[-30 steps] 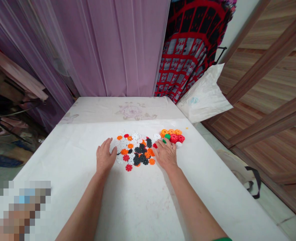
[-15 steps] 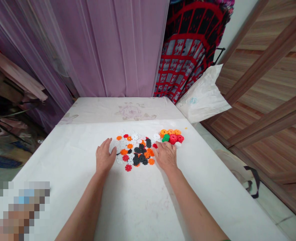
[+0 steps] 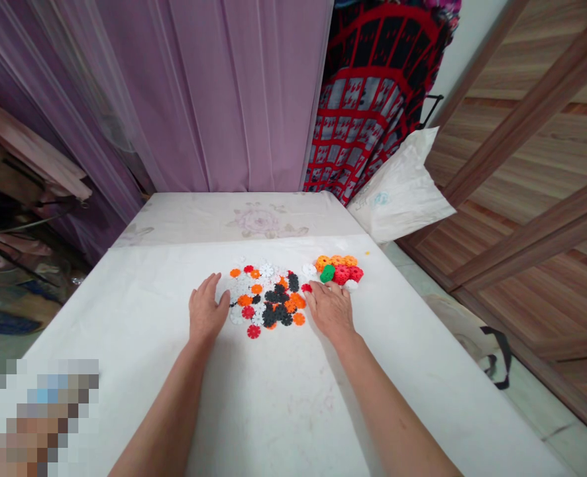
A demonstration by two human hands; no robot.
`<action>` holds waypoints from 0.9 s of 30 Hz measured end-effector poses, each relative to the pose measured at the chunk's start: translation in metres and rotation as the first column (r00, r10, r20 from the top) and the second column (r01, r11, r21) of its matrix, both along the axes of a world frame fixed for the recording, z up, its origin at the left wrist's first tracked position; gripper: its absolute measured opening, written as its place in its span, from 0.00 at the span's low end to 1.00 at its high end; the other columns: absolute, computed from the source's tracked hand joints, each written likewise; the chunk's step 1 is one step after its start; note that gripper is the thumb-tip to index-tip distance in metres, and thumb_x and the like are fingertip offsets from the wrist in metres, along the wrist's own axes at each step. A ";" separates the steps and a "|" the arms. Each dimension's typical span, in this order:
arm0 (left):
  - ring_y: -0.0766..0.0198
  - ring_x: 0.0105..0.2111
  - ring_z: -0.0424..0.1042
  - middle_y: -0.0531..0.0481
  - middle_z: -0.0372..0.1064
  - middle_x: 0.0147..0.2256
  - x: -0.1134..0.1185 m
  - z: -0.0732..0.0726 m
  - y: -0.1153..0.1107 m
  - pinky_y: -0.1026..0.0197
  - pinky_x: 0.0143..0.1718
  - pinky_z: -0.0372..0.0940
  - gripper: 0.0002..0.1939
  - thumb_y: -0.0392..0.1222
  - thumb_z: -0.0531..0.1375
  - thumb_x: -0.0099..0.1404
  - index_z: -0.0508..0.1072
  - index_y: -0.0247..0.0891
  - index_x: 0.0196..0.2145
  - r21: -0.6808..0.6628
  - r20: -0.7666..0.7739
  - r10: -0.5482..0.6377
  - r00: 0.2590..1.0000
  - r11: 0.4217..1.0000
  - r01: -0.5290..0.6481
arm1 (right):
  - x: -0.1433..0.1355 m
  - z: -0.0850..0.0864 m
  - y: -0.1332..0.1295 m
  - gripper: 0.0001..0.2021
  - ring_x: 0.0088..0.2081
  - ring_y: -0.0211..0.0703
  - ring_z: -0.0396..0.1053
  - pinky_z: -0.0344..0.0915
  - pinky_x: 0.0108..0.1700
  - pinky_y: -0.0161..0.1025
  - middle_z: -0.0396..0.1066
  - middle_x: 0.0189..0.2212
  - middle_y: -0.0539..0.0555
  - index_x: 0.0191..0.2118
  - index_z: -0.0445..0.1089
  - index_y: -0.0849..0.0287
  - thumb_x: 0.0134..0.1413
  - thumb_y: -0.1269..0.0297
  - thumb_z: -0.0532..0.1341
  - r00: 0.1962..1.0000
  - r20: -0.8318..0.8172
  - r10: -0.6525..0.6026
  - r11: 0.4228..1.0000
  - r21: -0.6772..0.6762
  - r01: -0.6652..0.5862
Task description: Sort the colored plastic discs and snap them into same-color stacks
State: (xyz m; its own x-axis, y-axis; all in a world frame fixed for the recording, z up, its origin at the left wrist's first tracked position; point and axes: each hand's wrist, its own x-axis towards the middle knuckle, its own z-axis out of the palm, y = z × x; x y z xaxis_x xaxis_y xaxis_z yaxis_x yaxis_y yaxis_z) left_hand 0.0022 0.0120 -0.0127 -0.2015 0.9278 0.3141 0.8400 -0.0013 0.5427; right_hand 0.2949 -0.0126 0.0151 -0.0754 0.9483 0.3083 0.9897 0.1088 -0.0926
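Observation:
Flat flower-shaped discs in white, black [image 3: 275, 314], orange and red [image 3: 254, 331] lie in a loose pile on the white-covered table [image 3: 273, 411]. My left hand [image 3: 209, 307] rests at the pile's left edge, thumb apart from the fingers, holding nothing. On the pile's right side is my right hand [image 3: 330, 306], its fingers spread on the cloth beside a red disc [image 3: 307, 288]. Just beyond my right fingertips sit a green cluster [image 3: 327, 273], red clusters [image 3: 342, 275], orange clusters [image 3: 322, 264] and some white discs [image 3: 308, 269].
A purple curtain [image 3: 244, 93] hangs behind the table. At the back right are a red and black patterned cloth [image 3: 368, 93] and a white bag [image 3: 403, 189]. A wooden cabinet [image 3: 536, 146] stands at the right, with another bag [image 3: 467, 324] on the floor.
My right hand has shifted very slightly, uncovering a little more of the green cluster. My left hand and the pile look the same.

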 end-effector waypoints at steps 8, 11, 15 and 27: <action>0.50 0.63 0.65 0.40 0.67 0.62 0.001 0.000 -0.001 0.40 0.66 0.53 0.25 0.47 0.52 0.67 0.69 0.42 0.60 0.006 0.004 0.006 1.000 1.000 -0.006 | 0.007 0.011 0.008 0.21 0.42 0.50 0.74 0.60 0.42 0.45 0.78 0.44 0.59 0.55 0.75 0.52 0.65 0.72 0.50 0.991 0.035 -0.127 0.978 -0.162 0.131; 0.50 0.62 0.65 0.39 0.66 0.63 0.002 0.002 -0.001 0.40 0.66 0.53 0.25 0.46 0.52 0.67 0.69 0.40 0.60 -0.011 0.001 0.007 1.000 1.000 -0.007 | 0.001 0.020 0.019 0.26 0.41 0.48 0.75 0.62 0.40 0.41 0.76 0.49 0.57 0.60 0.71 0.47 0.63 0.75 0.50 0.981 0.032 -0.190 0.938 -0.288 0.191; 0.50 0.64 0.64 0.39 0.65 0.63 0.003 0.004 -0.001 0.41 0.67 0.52 0.26 0.46 0.52 0.68 0.68 0.39 0.61 -0.025 -0.002 0.023 1.000 0.999 -0.023 | -0.006 0.030 0.026 0.27 0.46 0.48 0.76 0.65 0.41 0.39 0.73 0.53 0.56 0.63 0.66 0.43 0.65 0.74 0.49 0.975 0.078 -0.210 0.866 -0.448 0.222; 0.50 0.63 0.65 0.39 0.65 0.64 0.004 0.007 -0.003 0.41 0.67 0.52 0.26 0.46 0.52 0.67 0.69 0.39 0.61 -0.046 0.012 0.028 1.000 0.999 -0.027 | -0.008 0.036 0.034 0.16 0.53 0.51 0.74 0.67 0.49 0.42 0.73 0.55 0.61 0.57 0.69 0.55 0.67 0.63 0.54 0.962 0.005 -0.274 0.825 -0.513 0.238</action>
